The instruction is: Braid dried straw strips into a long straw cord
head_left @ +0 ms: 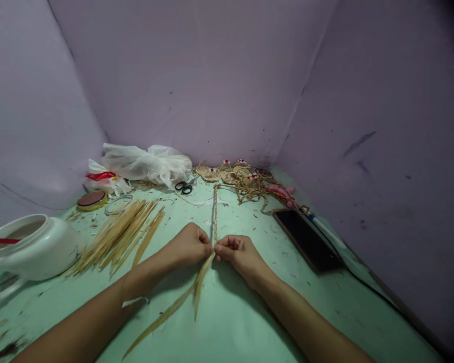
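A thin braided cord (216,209) of dried plant fibre runs from the back of the green table toward me. At its near end my left hand (192,244) and my right hand (236,252) meet, both with fingertips pinched on the braid. Loose flat strands (177,305) trail from the pinch toward the front left. To the left of my left hand lies a bundle of dried straw-coloured strips (130,232). The far end of the braid bends right toward a tangle of braided cord (249,189).
At left stands a white pot (56,247) with a red stick in it. Behind are a round tin (93,199), a tape ring (118,204), a plastic bag (147,164) and scissors (185,186). Woven pieces (229,174) lie at the back; a phone (308,241) with a cable sits right.
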The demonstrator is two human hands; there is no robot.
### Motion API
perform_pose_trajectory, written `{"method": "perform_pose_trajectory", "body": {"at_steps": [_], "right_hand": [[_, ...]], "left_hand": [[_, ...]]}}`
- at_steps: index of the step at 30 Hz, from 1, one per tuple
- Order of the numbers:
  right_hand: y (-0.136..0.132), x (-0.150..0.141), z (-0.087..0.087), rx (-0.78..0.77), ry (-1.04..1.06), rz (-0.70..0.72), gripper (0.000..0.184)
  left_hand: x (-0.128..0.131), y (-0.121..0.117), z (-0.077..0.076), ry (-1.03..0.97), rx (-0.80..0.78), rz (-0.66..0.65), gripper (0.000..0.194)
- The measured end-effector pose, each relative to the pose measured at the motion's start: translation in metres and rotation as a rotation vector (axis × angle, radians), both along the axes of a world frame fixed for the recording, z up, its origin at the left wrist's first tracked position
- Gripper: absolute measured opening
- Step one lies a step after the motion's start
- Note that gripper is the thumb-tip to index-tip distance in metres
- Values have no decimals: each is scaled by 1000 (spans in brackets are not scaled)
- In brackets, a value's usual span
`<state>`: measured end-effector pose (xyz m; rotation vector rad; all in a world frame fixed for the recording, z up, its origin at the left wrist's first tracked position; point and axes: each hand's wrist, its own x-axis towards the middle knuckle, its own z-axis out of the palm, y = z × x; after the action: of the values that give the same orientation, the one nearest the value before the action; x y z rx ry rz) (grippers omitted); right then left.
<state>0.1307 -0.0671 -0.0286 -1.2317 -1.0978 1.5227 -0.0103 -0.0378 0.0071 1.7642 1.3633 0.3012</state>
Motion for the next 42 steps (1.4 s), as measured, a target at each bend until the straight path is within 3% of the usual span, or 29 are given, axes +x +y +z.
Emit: {"method": "perform_pose_trajectory", "body": {"at_steps": [4, 8, 11, 15, 21, 27, 28, 33, 37, 42], "right_hand": [[3, 0, -2, 21, -13, 38, 15], [3, 0, -2, 29, -10, 17, 14], [1, -1, -1, 4, -1, -5, 13], [-2, -1, 4, -50, -46, -30, 13], [-1, 2, 7, -75, -18, -5, 11], [0, 4, 6, -56, 17, 7, 14], [0, 4, 6, -60, 19, 7, 14], [1, 3, 10, -62, 38, 19, 14], [1, 5, 10, -89, 43, 51, 15], [0, 8, 8, -68, 75, 80, 18]], "left_hand": [[2, 6, 9, -108, -178, -13, 9], [5, 4, 10, -55, -338, 116, 12], [8, -4, 3, -163, -426, 227, 11], [12, -13, -7, -289, -376, 326, 15], [15, -15, -19, -265, -93, 345, 7], [14, -17, -17, -233, 147, 344, 23], [14, -17, -16, -235, 116, 334, 23], [18, -16, -10, -359, -328, 245, 22], [18, -14, -7, -320, -345, 278, 3], [15, -13, -7, -272, -304, 310, 8]]}}
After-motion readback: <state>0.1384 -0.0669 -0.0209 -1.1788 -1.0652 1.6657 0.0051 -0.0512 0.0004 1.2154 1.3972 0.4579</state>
